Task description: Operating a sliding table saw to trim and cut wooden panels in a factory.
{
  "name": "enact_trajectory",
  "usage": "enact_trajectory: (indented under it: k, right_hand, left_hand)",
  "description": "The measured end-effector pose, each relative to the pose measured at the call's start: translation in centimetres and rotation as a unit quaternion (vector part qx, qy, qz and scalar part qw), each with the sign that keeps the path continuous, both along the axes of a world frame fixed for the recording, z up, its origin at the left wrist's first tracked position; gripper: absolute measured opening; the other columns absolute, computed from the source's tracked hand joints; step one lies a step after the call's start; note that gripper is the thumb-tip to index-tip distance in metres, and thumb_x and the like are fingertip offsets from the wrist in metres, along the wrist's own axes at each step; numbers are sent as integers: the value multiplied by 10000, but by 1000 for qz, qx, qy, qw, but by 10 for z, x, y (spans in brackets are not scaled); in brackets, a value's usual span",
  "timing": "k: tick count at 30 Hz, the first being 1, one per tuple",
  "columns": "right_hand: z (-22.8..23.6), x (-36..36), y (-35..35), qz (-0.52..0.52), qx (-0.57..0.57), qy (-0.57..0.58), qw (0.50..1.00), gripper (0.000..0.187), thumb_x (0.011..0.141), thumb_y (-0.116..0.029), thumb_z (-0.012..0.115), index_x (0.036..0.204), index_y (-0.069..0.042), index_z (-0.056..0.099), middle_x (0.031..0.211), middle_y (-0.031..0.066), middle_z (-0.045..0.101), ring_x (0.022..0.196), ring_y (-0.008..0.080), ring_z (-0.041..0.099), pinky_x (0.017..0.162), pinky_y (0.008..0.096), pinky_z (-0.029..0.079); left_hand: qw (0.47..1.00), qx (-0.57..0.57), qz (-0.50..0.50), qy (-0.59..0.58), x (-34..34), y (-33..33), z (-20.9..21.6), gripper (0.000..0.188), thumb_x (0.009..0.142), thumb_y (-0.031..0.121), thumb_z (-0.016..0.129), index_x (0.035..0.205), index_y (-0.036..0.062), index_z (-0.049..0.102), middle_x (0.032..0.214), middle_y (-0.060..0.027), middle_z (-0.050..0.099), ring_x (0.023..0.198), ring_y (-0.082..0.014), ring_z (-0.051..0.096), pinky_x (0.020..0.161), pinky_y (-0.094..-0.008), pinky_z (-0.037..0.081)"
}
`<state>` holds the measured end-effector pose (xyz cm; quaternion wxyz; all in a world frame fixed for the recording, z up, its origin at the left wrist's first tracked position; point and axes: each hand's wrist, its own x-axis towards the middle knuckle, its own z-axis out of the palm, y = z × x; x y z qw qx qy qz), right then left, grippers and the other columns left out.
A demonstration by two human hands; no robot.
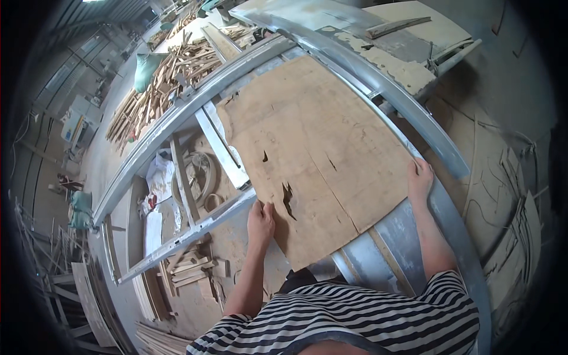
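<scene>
A large tan sheet of wood veneer [313, 142], with dark torn holes and a long crack, lies over a metal-topped frame in front of me. My left hand [261, 223] grips its left edge near the front corner, fingers curled with the thumb on top. On the opposite edge, my right hand [420, 174] pinches the sheet beside the metal rail [390, 89]. Below the sheet's near edge, bluish metal plates [378, 260] show. The fingertips under the sheet are hidden.
Left of the sheet runs a metal-edged frame [177, 239] with open bays. Short wood offcuts [192, 269] sit beneath it. A heap of wood strips [171, 83] covers the floor at the far left. Another worn panel [384, 59] stands at the far right.
</scene>
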<state>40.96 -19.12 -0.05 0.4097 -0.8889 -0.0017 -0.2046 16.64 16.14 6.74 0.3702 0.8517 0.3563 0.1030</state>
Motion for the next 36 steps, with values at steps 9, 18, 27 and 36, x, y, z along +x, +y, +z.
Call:
enact_trajectory:
  k: [9,18,27,36]
  right_hand:
    - [4,81,42,-6,48,-7,999,259,895,-288,645,1015,-67,708,929,110,701,950,301,639,883,423,476]
    - [6,116,60,-47,24,15,999,244,912,-312,612,1011,-115,717,935,111,698,908,303,662,816,435,511]
    - [6,138,71,-55,-2,55,997,285,914,-326,606,1042,-94,709,996,122,718,942,306,675,837,404,509]
    - [-3,142,73,-83,33,-3,996,244,910,-315,606,1045,-122,671,943,111,699,925,311,668,795,441,520]
  left_hand:
    - [996,89,6,20,77,34,-13,333,966,247,493,919,-72,575,889,-312,622,897,-506,541,821,-536,422]
    - [985,147,59,-70,116,36,-32,279,950,141,466,845,-93,576,826,-282,513,892,-417,481,846,-501,376]
    - [983,143,76,-85,135,47,-37,266,950,141,475,874,-90,584,847,-258,506,863,-418,489,819,-518,375]
    - [983,122,96,-98,137,47,-43,268,947,142,476,882,-95,582,867,-268,511,876,-419,503,824,-508,392]
